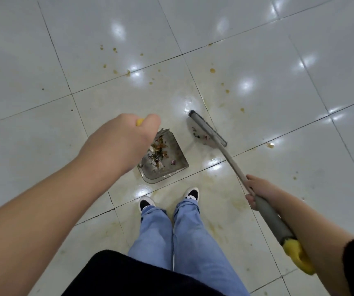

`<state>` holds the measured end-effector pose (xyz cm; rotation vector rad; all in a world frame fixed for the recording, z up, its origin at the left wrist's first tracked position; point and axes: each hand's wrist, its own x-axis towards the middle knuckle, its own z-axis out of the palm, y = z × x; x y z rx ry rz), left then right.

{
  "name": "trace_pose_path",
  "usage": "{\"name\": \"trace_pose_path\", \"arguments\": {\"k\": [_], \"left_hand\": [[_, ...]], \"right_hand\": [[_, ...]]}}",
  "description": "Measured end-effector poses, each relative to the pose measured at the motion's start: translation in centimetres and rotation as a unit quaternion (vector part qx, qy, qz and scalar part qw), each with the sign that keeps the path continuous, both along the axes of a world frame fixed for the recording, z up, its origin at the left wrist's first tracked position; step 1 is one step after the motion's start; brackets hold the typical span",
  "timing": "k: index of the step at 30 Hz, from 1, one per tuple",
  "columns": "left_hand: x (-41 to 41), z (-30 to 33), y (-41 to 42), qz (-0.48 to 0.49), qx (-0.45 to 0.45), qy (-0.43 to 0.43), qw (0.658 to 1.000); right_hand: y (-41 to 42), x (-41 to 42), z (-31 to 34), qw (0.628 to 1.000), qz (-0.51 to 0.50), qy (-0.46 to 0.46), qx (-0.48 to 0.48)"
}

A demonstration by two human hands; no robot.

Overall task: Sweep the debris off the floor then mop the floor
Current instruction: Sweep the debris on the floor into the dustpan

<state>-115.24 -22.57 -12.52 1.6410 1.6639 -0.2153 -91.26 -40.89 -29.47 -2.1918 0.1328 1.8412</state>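
Note:
A clear grey dustpan [177, 155] rests on the tiled floor in front of my feet, with a heap of brown and orange debris [158, 151] inside. My left hand [127, 139] is closed around the dustpan's yellow handle top [139, 121], hiding most of the handle. My right hand [257, 192] grips the broom's grey shaft [233, 165]. The broom head [207, 129] touches the floor just right of the dustpan, with a few dark scraps [199, 135] beside its bristles. The broom's yellow handle end [298, 255] points back under my right forearm.
Glossy white floor tiles [43, 50] carry brown droplets [116, 60] and yellowish smears [225, 227] around the dustpan and beyond. My shoes [191, 194] and blue jeans [178, 231] stand just behind the dustpan.

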Motion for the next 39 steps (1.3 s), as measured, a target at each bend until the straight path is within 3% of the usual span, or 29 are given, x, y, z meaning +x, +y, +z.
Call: {"name": "trace_pose_path", "arguments": {"k": [7, 9, 12, 15, 18, 21, 25, 29, 35, 39], "left_hand": [[1.2, 1.4, 0.7, -0.046, 0.009, -0.02, 0.999], [1.3, 1.6, 0.8, -0.081, 0.035, -0.008, 0.996], [1.7, 1.6, 1.1, -0.119, 0.062, 0.001, 0.991], [1.8, 1.3, 2.1, -0.109, 0.073, 0.007, 0.991], [1.3, 0.6, 2.5, -0.102, 0.061, 0.022, 0.993], [0.6, 0.2, 2.4, -0.11, 0.049, 0.038, 0.992], [0.1, 0.1, 2.8, -0.133, 0.052, 0.045, 0.989], [-0.6, 0.4, 2.6, -0.108, 0.049, 0.024, 0.993], [-3.6, 1.0, 3.5, -0.064, -0.003, -0.019, 0.998], [-4.5, 1.6, 3.7, -0.053, 0.048, -0.028, 0.997]], "right_hand": [[4.1, 0.3, 1.3, 0.961, -0.274, 0.022, 0.017], [5.5, 0.7, 0.2, 0.968, -0.247, 0.037, 0.011], [7.2, -1.2, -1.5, 0.997, -0.066, 0.034, -0.034], [8.0, -5.4, -2.3, 0.996, 0.044, 0.048, -0.053], [6.2, -9.9, -2.5, 0.994, 0.037, 0.079, -0.062], [4.7, -12.7, -1.8, 0.983, -0.023, 0.174, -0.044], [2.9, -7.5, 1.2, 0.964, -0.14, 0.226, 0.003], [-1.0, -0.4, 5.7, 0.963, -0.195, 0.186, 0.012], [2.4, 1.4, 4.8, 0.994, -0.098, 0.048, 0.006], [5.2, 0.5, 1.4, 0.999, -0.041, 0.0, -0.008]]}}
